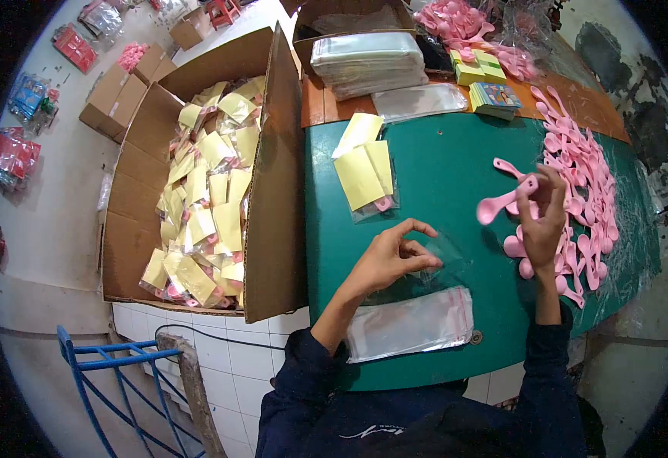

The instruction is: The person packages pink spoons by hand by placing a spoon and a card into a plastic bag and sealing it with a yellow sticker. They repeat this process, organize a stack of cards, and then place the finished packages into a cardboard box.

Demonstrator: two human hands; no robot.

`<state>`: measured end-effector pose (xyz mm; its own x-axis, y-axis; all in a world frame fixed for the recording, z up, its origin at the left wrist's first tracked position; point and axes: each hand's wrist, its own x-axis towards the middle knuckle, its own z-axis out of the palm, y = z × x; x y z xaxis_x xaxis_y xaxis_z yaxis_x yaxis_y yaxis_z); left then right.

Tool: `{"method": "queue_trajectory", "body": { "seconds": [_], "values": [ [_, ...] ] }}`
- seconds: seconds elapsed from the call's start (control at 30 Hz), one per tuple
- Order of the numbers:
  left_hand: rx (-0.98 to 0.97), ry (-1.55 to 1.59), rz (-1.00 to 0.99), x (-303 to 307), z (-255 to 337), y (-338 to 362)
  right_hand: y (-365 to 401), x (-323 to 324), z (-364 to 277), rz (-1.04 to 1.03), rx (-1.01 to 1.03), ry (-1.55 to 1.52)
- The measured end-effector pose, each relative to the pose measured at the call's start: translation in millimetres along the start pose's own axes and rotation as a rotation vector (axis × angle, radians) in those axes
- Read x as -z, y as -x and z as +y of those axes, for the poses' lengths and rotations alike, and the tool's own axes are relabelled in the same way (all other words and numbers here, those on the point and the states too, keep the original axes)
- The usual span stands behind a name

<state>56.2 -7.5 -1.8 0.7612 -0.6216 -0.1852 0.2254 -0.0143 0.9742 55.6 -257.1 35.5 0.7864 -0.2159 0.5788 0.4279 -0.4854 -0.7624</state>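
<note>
My left hand is above the green table, thumb and fingers closed on the edge of a clear plastic bag. Just below it lies a stack of clear bags. My right hand pinches a pink spoon by its handle, the bowl pointing left. Another pink spoon is close behind it. Many pink spoons are heaped right of this hand. Packed bags with yellow cards rest on the table, up and left of my left hand.
A tall cardboard box holding many packed bags stands left of the green table. Bag stacks, card stacks and more pink spoons sit along the far edge. A blue metal frame is at lower left.
</note>
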Motion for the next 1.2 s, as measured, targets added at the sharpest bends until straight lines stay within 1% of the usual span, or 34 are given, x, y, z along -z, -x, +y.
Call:
{"method": "queue_trajectory", "body": {
  "seconds": [0.03,0.13,0.27,0.37,0.47,0.5,0.57,0.6,0.67,0.7,0.8,0.83,0.93,0.97,1.07,1.1,1.13,1.17,1.2],
  "values": [
    [-0.006,0.001,0.006,-0.2,0.0,-0.2,4.6,-3.4,-1.4,-0.039,-0.112,-0.043],
    [-0.014,0.015,0.022,0.0,0.7,-0.6,14.3,-12.3,-8.8,-0.155,-0.226,-0.285],
    [-0.017,0.073,0.03,0.9,0.6,-1.5,17.1,-12.7,-18.2,-0.191,-0.246,-0.43],
    [-0.019,0.109,0.044,0.9,1.0,-2.0,20.5,-15.4,-19.4,-0.29,-0.271,-0.376],
    [-0.01,0.083,0.063,1.3,-0.3,-2.7,22.5,-17.2,-22.2,-0.321,-0.314,-0.42],
    [-0.008,0.064,0.068,1.6,-0.5,-3.2,22.3,-17.3,-24.4,-0.374,-0.345,-0.403],
    [-0.058,0.147,0.076,-2.1,0.4,-4.4,21.1,-16.4,-29.7,-0.48,-0.405,-0.369],
    [-0.083,0.189,0.079,-3.7,1.2,-4.0,21.5,-16.4,-30.2,-0.511,-0.336,-0.294],
    [-0.1,0.16,0.083,-5.1,4.7,-1.9,22.0,-16.7,-30.3,-0.571,-0.195,-0.144],
    [-0.111,0.144,0.086,-5.0,6.4,-1.0,22.8,-20.3,-29.2,-0.516,-0.228,-0.202],
    [0.048,0.013,-0.015,6.9,4.6,2.1,19.2,-27.6,-30.5,-0.355,-0.321,-0.343],
    [0.072,-0.085,-0.015,6.5,14.7,6.0,13.4,-28.7,-39.8,-0.348,-0.327,-0.299],
    [-0.078,0.147,0.043,2.1,17.6,7.4,7.2,-34.1,-38.1,-0.524,-0.156,-0.263],
    [-0.103,0.169,0.086,3.3,16.9,7.1,-0.7,-34.4,-42.8,-0.646,0.024,-0.16],
    [-0.237,0.2,0.27,3.9,17.1,7.9,-26.6,-49.2,-38.6,-0.895,0.372,-0.264],
    [-0.303,0.206,0.3,4.5,18.3,8.6,-49.7,-51.5,-20.9,-0.839,0.193,-0.275],
    [-0.368,0.221,0.288,5.9,17.8,9.6,-72.8,-53.7,-3.2,-0.768,0.016,-0.299],
    [-0.431,0.237,0.275,7.8,16.2,10.9,-117.7,-44.1,28.5,-0.741,0.129,-0.079],
    [-0.496,0.251,0.261,9.8,14.7,12.1,-146.1,-45.2,84.1,-0.364,0.141,0.222]
  ]
}}
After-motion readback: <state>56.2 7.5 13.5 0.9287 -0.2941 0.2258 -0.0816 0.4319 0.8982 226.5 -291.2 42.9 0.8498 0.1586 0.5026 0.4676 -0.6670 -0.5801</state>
